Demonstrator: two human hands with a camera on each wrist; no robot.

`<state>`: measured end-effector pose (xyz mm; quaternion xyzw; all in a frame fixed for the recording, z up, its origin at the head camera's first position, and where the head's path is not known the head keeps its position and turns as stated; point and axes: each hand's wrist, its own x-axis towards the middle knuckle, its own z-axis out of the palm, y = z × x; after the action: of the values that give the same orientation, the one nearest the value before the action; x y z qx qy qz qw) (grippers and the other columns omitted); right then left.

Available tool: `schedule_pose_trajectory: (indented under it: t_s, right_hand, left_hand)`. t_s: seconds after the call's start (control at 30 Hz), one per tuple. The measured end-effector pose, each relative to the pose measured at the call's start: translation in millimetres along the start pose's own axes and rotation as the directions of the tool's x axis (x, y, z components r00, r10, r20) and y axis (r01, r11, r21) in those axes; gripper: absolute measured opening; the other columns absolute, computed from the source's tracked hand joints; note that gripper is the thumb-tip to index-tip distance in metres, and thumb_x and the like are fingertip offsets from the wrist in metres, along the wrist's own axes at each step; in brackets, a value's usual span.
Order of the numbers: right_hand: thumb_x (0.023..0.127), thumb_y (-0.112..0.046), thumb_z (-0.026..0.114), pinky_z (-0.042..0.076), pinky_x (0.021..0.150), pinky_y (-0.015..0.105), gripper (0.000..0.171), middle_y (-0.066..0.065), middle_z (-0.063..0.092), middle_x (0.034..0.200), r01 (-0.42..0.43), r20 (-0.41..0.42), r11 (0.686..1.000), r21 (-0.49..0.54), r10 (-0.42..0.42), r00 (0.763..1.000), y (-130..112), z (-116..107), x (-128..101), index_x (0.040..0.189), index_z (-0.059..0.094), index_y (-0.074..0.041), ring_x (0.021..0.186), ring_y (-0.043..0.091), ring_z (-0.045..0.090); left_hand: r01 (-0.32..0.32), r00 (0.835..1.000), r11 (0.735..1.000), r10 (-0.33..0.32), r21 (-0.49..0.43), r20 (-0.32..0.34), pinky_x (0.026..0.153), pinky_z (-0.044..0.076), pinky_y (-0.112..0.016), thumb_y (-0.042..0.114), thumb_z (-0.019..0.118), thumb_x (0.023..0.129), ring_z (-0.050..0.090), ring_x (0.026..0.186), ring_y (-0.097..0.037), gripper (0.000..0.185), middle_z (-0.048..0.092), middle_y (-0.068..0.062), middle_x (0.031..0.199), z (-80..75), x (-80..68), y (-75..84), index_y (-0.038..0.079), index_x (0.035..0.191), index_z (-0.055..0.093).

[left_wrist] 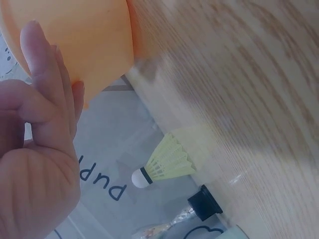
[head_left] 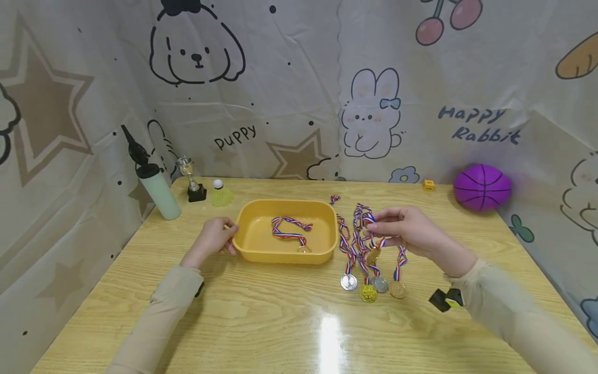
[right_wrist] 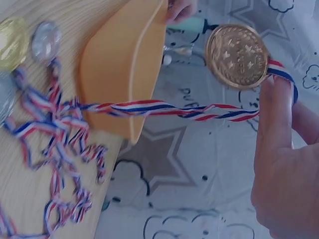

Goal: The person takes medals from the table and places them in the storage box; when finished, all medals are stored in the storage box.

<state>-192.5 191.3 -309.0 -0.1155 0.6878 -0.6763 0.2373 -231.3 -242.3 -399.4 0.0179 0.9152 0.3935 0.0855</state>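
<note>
My left hand (head_left: 216, 235) grips the left rim of a yellow plastic basin (head_left: 280, 257); its fingers lie against the outer wall in the left wrist view. Inside the basin lies a medal (head_left: 304, 249) on a red, white and blue ribbon (head_left: 287, 235). To the right of the basin, my right hand (head_left: 411, 231) pinches the striped ribbon of a bronze-coloured medal (right_wrist: 238, 57), which hangs above the table. That ribbon stretches toward a tangle of other ribbons. Below lie a silver medal (head_left: 348, 282), a gold medal (head_left: 368, 293), a grey medal (head_left: 380, 283) and a bronze medal (head_left: 397, 289).
At the back left stand a pale green bottle (head_left: 161, 195), a small trophy (head_left: 191, 179) and a yellow shuttlecock (head_left: 221, 194). A purple basketball (head_left: 482, 188) and a small yellow cube (head_left: 428, 185) sit at the back right. Printed cloth (head_left: 289, 93) hangs behind the wooden table (head_left: 261, 311).
</note>
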Motion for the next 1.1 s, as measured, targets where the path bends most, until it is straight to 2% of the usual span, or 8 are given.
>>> schedule_pose_trajectory:
  t_s: [0.13, 0.27, 0.43, 0.6, 0.7, 0.9, 1.03, 1.1]
  right_hand:
    - [0.091, -0.002, 0.062, 0.058, 0.067, 0.024, 0.012, -0.001, 0.073, 0.089, 0.005, -0.002, 1.0, 0.002, -0.005, 1.0, -6, 18, 14, 0.095, 0.064, -0.013, 0.084, 0.01, 0.07]
    - [0.092, -0.001, 0.06, 0.058, 0.065, 0.025, 0.012, -0.001, 0.072, 0.089, 0.015, -0.002, 0.998, 0.066, -0.015, 1.0, -14, 34, 33, 0.096, 0.064, -0.012, 0.083, 0.011, 0.071]
    - [0.094, 0.0, 0.056, 0.058, 0.066, 0.025, 0.014, 0.0, 0.071, 0.089, 0.069, 0.012, 0.987, 0.143, -0.071, 0.997, -25, 50, 56, 0.095, 0.065, -0.012, 0.084, 0.011, 0.07]
    - [0.095, 0.002, 0.053, 0.058, 0.066, 0.026, 0.019, 0.0, 0.072, 0.087, 0.095, 0.02, 0.972, 0.216, -0.102, 0.995, -24, 63, 76, 0.092, 0.065, -0.013, 0.083, 0.011, 0.07]
    - [0.095, 0.002, 0.053, 0.058, 0.064, 0.025, 0.018, 0.0, 0.072, 0.086, 0.066, 0.01, 0.97, 0.236, -0.071, 0.997, -16, 69, 88, 0.092, 0.064, -0.011, 0.081, 0.011, 0.07]
    - [0.094, 0.001, 0.057, 0.058, 0.064, 0.026, 0.01, 0.001, 0.071, 0.085, -0.051, -0.042, 0.971, 0.234, 0.062, 0.997, 16, 78, 111, 0.1, 0.059, -0.006, 0.079, 0.012, 0.07]
    - [0.093, 0.001, 0.058, 0.059, 0.063, 0.026, 0.015, 0.001, 0.071, 0.086, -0.103, -0.072, 0.971, 0.214, 0.121, 0.99, 38, 81, 124, 0.108, 0.057, -0.001, 0.074, 0.011, 0.069]
    - [0.093, 0.001, 0.058, 0.058, 0.063, 0.026, 0.022, 0.008, 0.071, 0.095, -0.114, -0.089, 0.975, 0.193, 0.133, 0.987, 46, 83, 129, 0.115, 0.056, 0.002, 0.073, 0.01, 0.069]
  left_hand:
    - [-0.001, 1.0, 1.0, 0.001, 0.003, -0.004, 0.043, 0.047, -0.024, 0.016, 0.046, 0.102, 0.063, 0.047, -0.012, 0.027, 0.064, -0.005, 0.058, 0.0, 0.2, 0.2, -0.008, 0.109, 0.057]
    - [0.003, 1.0, 1.0, -0.003, 0.009, -0.009, 0.043, 0.048, -0.025, 0.017, 0.046, 0.102, 0.063, 0.047, -0.013, 0.027, 0.064, -0.005, 0.058, -0.1, -0.2, 0.6, -0.007, 0.109, 0.057]
    - [0.007, 1.0, 1.0, -0.007, 0.005, -0.012, 0.044, 0.049, -0.026, 0.017, 0.046, 0.102, 0.064, 0.047, -0.013, 0.028, 0.064, -0.006, 0.058, 0.5, -1.0, 1.0, -0.007, 0.109, 0.057]
    - [0.008, 1.0, 1.0, -0.008, 0.008, -0.014, 0.044, 0.047, -0.024, 0.017, 0.045, 0.102, 0.064, 0.048, -0.013, 0.029, 0.064, -0.006, 0.059, 0.4, -1.9, 3.2, -0.008, 0.111, 0.057]
    - [0.004, 1.0, 1.0, -0.004, 0.014, -0.017, 0.044, 0.047, -0.024, 0.017, 0.045, 0.102, 0.063, 0.047, -0.013, 0.03, 0.064, -0.005, 0.059, 0.3, -1.9, 4.6, -0.008, 0.112, 0.057]
    - [0.002, 1.0, 1.0, -0.002, 0.011, -0.017, 0.044, 0.047, -0.025, 0.016, 0.046, 0.102, 0.064, 0.049, -0.017, 0.029, 0.064, -0.005, 0.057, 0.5, -1.4, 4.1, -0.008, 0.111, 0.057]
    - [0.006, 1.0, 1.0, -0.006, 0.011, -0.018, 0.043, 0.047, -0.024, 0.016, 0.046, 0.102, 0.065, 0.05, -0.019, 0.028, 0.064, -0.005, 0.057, 1.0, -1.7, 3.1, -0.008, 0.11, 0.057]
    - [0.009, 1.0, 1.0, -0.009, 0.008, -0.019, 0.043, 0.047, -0.024, 0.016, 0.046, 0.101, 0.065, 0.049, -0.018, 0.028, 0.064, -0.005, 0.057, 1.1, -2.2, 3.0, -0.008, 0.11, 0.057]
